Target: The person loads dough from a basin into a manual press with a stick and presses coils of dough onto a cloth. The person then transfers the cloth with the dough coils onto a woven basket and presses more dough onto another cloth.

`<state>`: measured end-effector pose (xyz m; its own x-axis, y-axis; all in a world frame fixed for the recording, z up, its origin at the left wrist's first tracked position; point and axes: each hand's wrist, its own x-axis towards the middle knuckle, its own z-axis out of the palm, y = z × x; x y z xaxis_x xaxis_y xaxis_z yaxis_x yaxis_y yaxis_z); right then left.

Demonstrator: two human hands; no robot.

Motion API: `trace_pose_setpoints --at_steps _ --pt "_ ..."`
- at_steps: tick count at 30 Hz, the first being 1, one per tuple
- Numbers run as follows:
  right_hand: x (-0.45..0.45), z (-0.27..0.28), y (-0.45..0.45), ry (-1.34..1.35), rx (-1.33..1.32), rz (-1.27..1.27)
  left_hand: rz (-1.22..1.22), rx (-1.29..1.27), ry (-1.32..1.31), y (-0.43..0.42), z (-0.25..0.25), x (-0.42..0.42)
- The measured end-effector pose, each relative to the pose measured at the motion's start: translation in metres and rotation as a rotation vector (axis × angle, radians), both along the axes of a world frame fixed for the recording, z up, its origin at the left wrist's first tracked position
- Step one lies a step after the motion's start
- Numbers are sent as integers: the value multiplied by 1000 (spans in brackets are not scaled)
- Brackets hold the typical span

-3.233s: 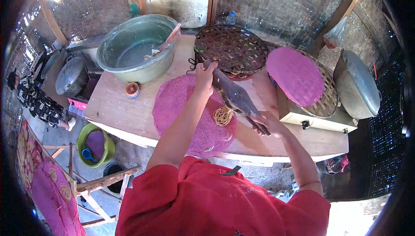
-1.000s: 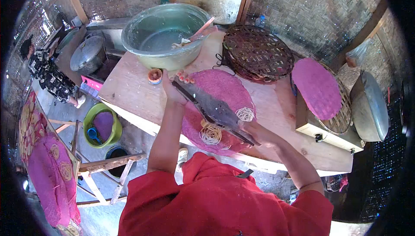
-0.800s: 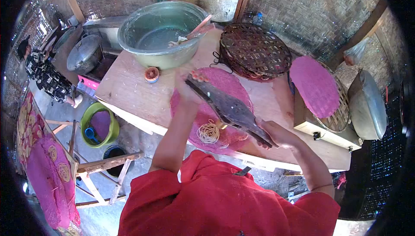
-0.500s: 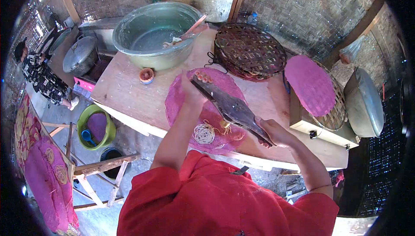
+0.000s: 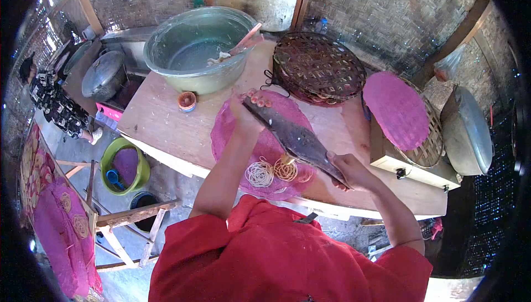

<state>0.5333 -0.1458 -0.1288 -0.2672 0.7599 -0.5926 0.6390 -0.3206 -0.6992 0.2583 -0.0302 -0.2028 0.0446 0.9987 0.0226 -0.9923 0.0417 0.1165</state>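
A dark wooden press [image 5: 298, 140] slants over the table between my hands. My left hand [image 5: 249, 117] grips its upper left end, with the fingertips showing beyond the edge. Around its lower right end my right hand [image 5: 353, 171] is closed. Below the tool lies a round pink mat [image 5: 229, 133] on the table. On the mat's near part sit a pale coil of strands [image 5: 259, 174] and, beside it, a yellowish coil [image 5: 285, 170], with a yellowish piece at the tool's underside just above the second coil.
A large green basin [image 5: 202, 53] stands at the back, near a small cup [image 5: 187, 101]. Woven trays [image 5: 319, 65] lie behind the mat. To the right are a pink disc [image 5: 395, 111] and a metal pan [image 5: 467, 130]. Another person [image 5: 55, 100] is at far left.
A second coil now lies beside the pale one; half a second ago only loose strands hung there. Compared with the oldest frame, the tool and both hands are lower in view.
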Motion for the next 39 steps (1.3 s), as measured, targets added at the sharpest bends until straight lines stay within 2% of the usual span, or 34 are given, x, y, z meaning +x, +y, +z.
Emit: trace_pose_setpoints --at_steps 3,5,9,12,14,17,19,21,23,27,29,32,37,39 --pt "0 0 -7 65 -34 8 43 -40 71 -11 -5 0" --pt "8 -2 -8 41 -86 14 39 -177 38 -20 -7 8" --pt "13 -10 -5 -15 -27 22 5 -207 -19 -10 -33 24" --pt "11 -38 1 -41 53 23 -30 -157 -46 4 -51 23" --pt "9 -48 4 -29 95 21 -59 -7 30 13 -54 12" --pt "2 -47 14 3 108 19 -49 126 115 20 -29 -3" --pt "-3 -37 23 188 28 19 14 114 149 19 1 -9" --pt "-15 -24 34 202 32 72 76 99 181 17 7 -16" --pt "-25 -21 44 93 -75 95 89 93 87 15 4 -32" --pt "-41 -30 64 41 -42 157 191 7 50 16 -28 -46" --pt "-48 -31 72 -90 52 137 241 -41 38 18 -34 -51" --pt "-60 -17 70 -59 68 149 224 94 -8 18 -25 -68" --pt "-53 9 62 -113 40 203 246 44 -11 -3 -15 -59" --pt "-52 19 62 -198 136 177 224 24 -56 -1 -16 -51"
